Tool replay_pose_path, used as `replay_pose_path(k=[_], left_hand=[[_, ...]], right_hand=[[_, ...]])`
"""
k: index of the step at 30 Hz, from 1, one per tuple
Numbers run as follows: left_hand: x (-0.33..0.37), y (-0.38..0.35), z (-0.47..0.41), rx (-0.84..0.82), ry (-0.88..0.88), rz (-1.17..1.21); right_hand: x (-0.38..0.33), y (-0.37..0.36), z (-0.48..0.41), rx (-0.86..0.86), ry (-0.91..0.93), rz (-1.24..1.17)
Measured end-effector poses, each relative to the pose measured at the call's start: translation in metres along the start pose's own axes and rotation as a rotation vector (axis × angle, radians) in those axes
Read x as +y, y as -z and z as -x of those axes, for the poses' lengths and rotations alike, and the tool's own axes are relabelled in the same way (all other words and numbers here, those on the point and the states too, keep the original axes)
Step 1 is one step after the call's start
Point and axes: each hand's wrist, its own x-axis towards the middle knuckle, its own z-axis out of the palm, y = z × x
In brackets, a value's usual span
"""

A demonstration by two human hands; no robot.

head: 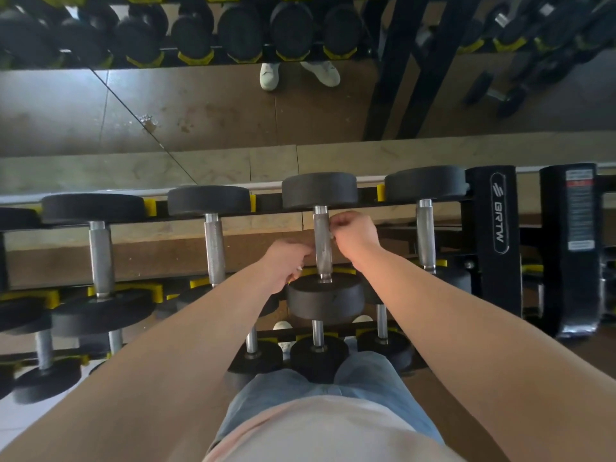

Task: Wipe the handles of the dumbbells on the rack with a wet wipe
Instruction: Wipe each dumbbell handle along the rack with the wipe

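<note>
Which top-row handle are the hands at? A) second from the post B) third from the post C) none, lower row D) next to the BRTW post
A: the left hand and the right hand, pinching a wipe, flank the handle second from the post.

- Four dumbbells lie side by side on the top tier of the rack (pixel 496 281).
- Third from the left, the centre dumbbell (pixel 322 243): left hand (pixel 286 261) at its 8 o'clock, right hand (pixel 353 235) at 2 o'clock.
- Seemingly a wipe (pixel 331 235) sits between the right hand and the handle.
- Lower-tier dumbbells (pixel 318 356) at 6 o'clock; mirror (pixel 200 111) at 12.
</note>
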Motion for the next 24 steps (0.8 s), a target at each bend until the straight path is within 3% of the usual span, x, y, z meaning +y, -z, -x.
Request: replay_pose_path(k=[6, 11, 17, 24], left_hand=[[0.007, -0.003, 0.014, -0.035, -0.052, 0.203], [0.015, -0.014, 0.036, -0.052, -0.085, 0.281], [0.036, -0.051, 0.052, -0.053, -0.126, 0.08], [0.051, -0.124, 0.055, -0.098, -0.157, 0.031]], right_hand=[[0.022, 0.016, 0.033, -0.185, 0.047, 0.218], [0.029, 0.036, 0.052, -0.133, 0.071, -0.058], [0.042, 0.085, 0.044, -0.07, -0.076, -0.419], [0.065, 0.154, 0.024, -0.11, 0.074, -0.259]])
